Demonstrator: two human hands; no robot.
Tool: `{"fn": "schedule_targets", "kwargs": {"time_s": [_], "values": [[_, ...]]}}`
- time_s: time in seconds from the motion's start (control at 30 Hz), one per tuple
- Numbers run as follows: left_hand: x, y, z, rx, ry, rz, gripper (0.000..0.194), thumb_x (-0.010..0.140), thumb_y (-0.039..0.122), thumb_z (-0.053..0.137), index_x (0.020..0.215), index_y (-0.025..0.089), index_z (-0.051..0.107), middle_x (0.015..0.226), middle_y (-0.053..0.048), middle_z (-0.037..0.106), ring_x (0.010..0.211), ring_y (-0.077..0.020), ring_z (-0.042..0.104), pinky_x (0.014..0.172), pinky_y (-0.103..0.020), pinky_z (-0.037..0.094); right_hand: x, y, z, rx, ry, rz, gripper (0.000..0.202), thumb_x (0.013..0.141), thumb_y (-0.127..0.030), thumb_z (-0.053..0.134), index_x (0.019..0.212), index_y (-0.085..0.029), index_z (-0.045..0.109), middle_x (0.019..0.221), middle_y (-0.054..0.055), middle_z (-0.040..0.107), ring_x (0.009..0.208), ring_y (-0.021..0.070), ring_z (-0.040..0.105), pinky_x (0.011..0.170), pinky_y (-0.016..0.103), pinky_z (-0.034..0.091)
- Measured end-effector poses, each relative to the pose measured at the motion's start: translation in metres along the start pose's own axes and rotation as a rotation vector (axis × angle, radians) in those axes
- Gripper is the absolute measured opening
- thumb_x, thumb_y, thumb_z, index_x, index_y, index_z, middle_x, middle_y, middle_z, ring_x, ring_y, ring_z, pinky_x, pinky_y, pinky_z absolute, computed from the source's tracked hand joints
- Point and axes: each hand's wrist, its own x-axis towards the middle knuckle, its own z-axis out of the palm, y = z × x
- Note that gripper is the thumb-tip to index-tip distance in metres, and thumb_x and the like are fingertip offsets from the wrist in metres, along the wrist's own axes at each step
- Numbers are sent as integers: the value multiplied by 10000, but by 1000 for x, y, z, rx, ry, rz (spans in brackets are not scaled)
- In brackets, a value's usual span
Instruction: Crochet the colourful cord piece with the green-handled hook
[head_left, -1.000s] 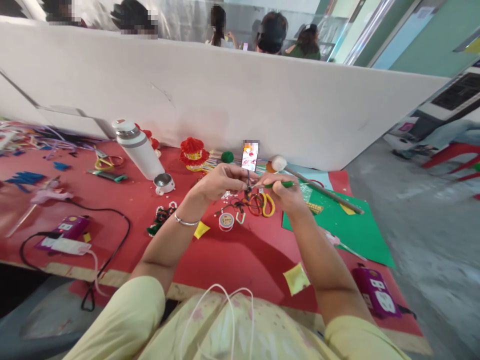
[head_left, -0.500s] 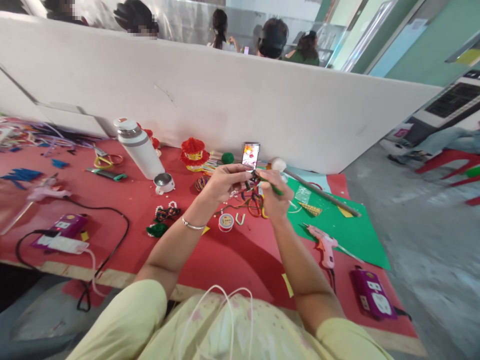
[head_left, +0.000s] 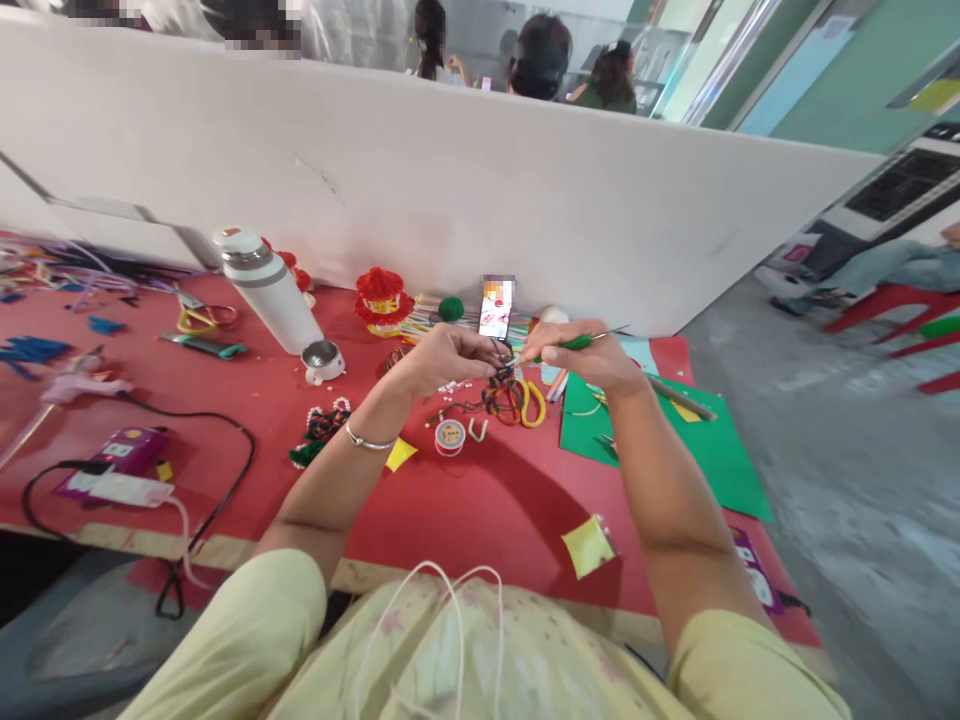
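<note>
Hands [head_left: 450, 360] and green tool [head_left: 577, 342] well in from near table edge [head_left: 97, 537]

The crochet hook [head_left: 579, 342] has a green handle and a greyish shank; the yarn piece [head_left: 504, 372] looks mostly dark (its finer hues blur). The tabletop [head_left: 465, 520] is red, the sheet [head_left: 712, 460] plain green, the vacuum flask [head_left: 277, 305] white, grey-banded, the shirt [head_left: 465, 650] pale yellow with pinkish flecks.
</note>
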Motion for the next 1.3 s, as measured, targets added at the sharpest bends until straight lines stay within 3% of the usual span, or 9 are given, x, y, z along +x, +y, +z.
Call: {"fn": "schedule_targets", "kwargs": {"time_s": [0.23, 0.4, 0.53, 0.63, 0.7, 0.8, 0.97, 1.13, 1.3], "values": [[2, 1, -1, 70, 32, -5, 301, 671, 138, 823, 971, 139, 855, 760, -28, 765, 635, -101, 619, 600, -248, 466, 0, -3, 3, -127, 21, -61, 121, 921, -378, 794, 968, -294, 869, 918, 30, 850, 858, 189, 752, 796, 356, 599], [9, -14, 0, 29, 211, 33, 194, 635, 148, 847, 826, 125, 817, 672, -6, 707, 602, -95, 588, 585, -246, 443, -8, -5, 26, -607, 86, -297, 116, 966, -326, 748, 1059, -334, 818, 976, -16, 856, 884, 189, 745, 887, 419, 561], [11, -16, 6, -107, 257, 42, 279, 620, 178, 879, 891, 132, 830, 667, 1, 695, 575, -82, 560, 559, -236, 433, -23, 9, 53, -1032, 264, -454, 330, 948, -291, 771, 1266, -368, 727, 1186, -26, 845, 1034, 229, 722, 963, 447, 525], [9, -12, 8, -226, 193, 2, 317, 641, 237, 895, 943, 151, 848, 693, -18, 710, 537, -72, 531, 510, -233, 406, -30, 22, 66, -1129, 414, -567, 459, 916, -256, 807, 1343, -366, 684, 1254, -5, 832, 1045, 237, 716, 975, 448, 519], [7, -9, 6, -259, 138, -37, 301, 637, 242, 892, 925, 161, 854, 686, -20, 707, 517, -66, 515, 490, -230, 385, -29, 25, 67, -1090, 451, -618, 487, 895, -251, 829, 1349, -350, 685, 1231, 7, 840, 1032, 238, 718, 962, 446, 531], [5, -4, 0, -181, 114, -59, 273, 620, 192, 863, 891, 157, 855, 632, -1, 689, 506, -64, 509, 485, -225, 366, -22, 19, 57, -929, 340, -585, 402, 908, -277, 814, 1293, -341, 718, 1178, 1, 853, 1017, 233, 727, 930, 440, 552], [5, 2, -5, 88, 131, 0, 141, 609, 95, 768, 723, 155, 825, 680, -19, 751, 617, -109, 622, 581, -237, 470, -11, -12, 37, -674, 162, -258, 89, 958, -354, 742, 981, -316, 820, 916, -12, 848, 851, 202, 714, 917, 448, 544], [5, 4, -4, -25, -9, -22, 220, 635, 130, 804, 841, 177, 867, 797, -50, 807, 656, -121, 672, 589, -237, 515, -16, -10, 43, -53, 295, 117, 257, 965, -487, 710, 881, -289, 851, 850, 5, 815, 801, 187, 737, 858, 378, 606], [5, -5, 0, -178, 82, -11, 244, 677, 252, 889, 899, 155, 864, 772, -56, 786, 576, -99, 638, 536, -227, 493, -25, 29, 73, 116, 587, 50, 257, 893, -560, 774, 968, -327, 854, 972, 3, 854, 977, 238, 793, 995, 423, 604]]}}
